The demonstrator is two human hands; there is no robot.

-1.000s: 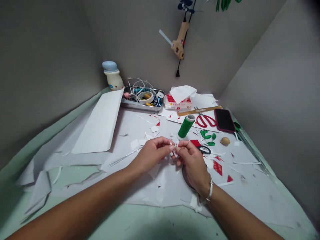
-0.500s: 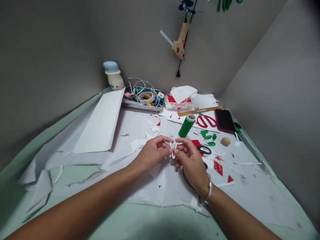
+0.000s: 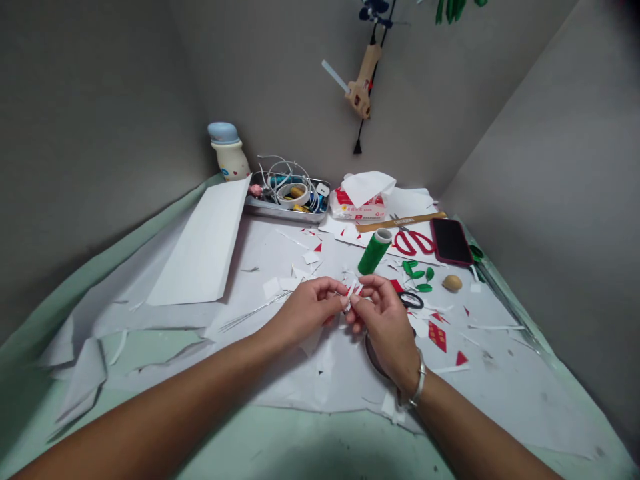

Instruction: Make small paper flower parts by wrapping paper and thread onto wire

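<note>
Between my fingertips is a small red-and-white paper piece (image 3: pixel 354 289) with white strips on it. My left hand (image 3: pixel 316 301) pinches its left side with thumb and forefinger. On the other side, my right hand (image 3: pixel 383 313) grips it, also by the fingertips; a bangle circles that wrist. Fingers cover part of the piece, so its full shape is hidden. Just behind stands a green thread spool (image 3: pixel 375 252). Black-handled scissors (image 3: pixel 411 300) lie right of my right hand, and a dark round object (image 3: pixel 374 357) is partly hidden under it.
Red-handled scissors (image 3: pixel 414 241), a phone (image 3: pixel 451 241) and green leaf shapes (image 3: pixel 420 277) lie to the right. A metal tray (image 3: pixel 285 213) of threads and a tissue pack (image 3: pixel 357 205) stand at the back. White card (image 3: pixel 200 247) lies left. A glue gun (image 3: pixel 363 83) hangs above.
The red-and-white paper piece has tilted and turned slightly between my fingertips, showing its white strips at a slant. My hands stay in nearly the same place.
</note>
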